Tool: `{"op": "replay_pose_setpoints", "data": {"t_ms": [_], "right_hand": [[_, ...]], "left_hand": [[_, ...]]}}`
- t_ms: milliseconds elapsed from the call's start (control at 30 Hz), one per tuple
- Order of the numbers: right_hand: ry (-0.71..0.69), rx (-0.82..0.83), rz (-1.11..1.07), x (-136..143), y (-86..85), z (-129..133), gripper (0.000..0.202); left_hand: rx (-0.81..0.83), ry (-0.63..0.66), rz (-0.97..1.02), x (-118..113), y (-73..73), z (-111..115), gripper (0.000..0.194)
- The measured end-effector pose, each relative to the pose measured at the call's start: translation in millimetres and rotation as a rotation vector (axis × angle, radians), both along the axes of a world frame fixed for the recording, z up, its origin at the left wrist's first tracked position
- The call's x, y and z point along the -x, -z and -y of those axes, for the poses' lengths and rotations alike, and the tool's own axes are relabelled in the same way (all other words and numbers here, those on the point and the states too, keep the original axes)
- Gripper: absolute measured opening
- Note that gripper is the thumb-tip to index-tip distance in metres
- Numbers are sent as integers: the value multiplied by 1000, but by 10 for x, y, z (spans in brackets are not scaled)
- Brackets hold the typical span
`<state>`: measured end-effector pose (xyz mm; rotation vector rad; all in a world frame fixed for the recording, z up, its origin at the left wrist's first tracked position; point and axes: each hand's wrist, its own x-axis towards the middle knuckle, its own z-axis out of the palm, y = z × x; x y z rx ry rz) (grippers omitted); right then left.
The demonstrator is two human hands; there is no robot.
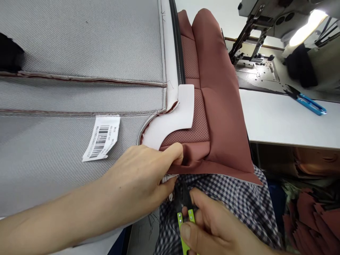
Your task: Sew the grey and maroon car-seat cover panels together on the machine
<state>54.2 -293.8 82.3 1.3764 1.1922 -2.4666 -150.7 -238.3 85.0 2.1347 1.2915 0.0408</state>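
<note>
Left hand [146, 170] pinches bottom edge of reddish-brown cover [221, 95], which lies left of sewing machine [276, 12]. Right hand [212, 226] grips green-handled snips [180, 219], blades beside that edge. Blue snips [309, 102] on worktop [278, 124].

The bottom edge cuts off the green-handled snips [180, 219].

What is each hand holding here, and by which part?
The left hand pinches the reddish-brown cover by its lower edge; the right hand holds the green-handled snips by their handles.
</note>
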Motion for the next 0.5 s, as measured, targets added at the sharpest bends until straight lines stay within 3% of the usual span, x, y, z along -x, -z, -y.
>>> {"op": "replay_pose_setpoints", "data": {"t_ms": [100, 267, 500], "right_hand": [[-22, -148, 7, -24, 47, 86, 34], [-30, -226, 58, -35, -5, 117, 32], [-207, -175, 255, -128, -40, 169, 27]], "left_hand": [[44, -25, 16, 1, -37, -7, 13], [86, -54, 88, 4, -89, -38, 11], [128, -58, 106, 22, -128, -68, 15]]}}
